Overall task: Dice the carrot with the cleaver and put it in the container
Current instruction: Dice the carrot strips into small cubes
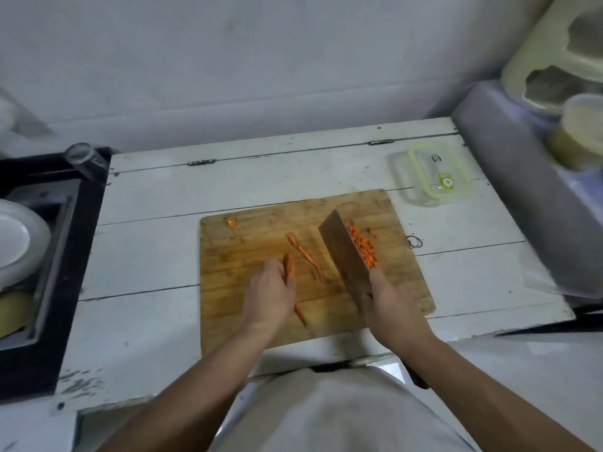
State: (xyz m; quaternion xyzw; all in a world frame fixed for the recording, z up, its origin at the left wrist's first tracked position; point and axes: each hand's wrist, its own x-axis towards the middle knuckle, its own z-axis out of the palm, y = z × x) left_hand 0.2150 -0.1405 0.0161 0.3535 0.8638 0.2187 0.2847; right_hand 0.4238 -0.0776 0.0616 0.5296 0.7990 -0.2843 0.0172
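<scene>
On the wooden cutting board (248, 321) my left hand (269, 295) holds a bundle of long carrot strips (289, 267) at the board's middle. My right hand (390, 308) grips the handle of the cleaver (342, 252), whose blade stands tilted on the board. A pile of diced carrot (363, 247) lies just right of the blade. One thin carrot strip (305, 252) lies loose between my hands, and a small carrot end (231, 221) sits near the board's far left corner. The clear container (427, 177) with a green-rimmed lid stands on the table beyond the board's far right corner.
The board lies on a white painted wooden table (146, 256). A black sink unit (49, 256) with a white bowl (16, 246) borders the left edge, with a glass (85, 159) at its corner. A grey ledge (522, 207) with jars rises on the right.
</scene>
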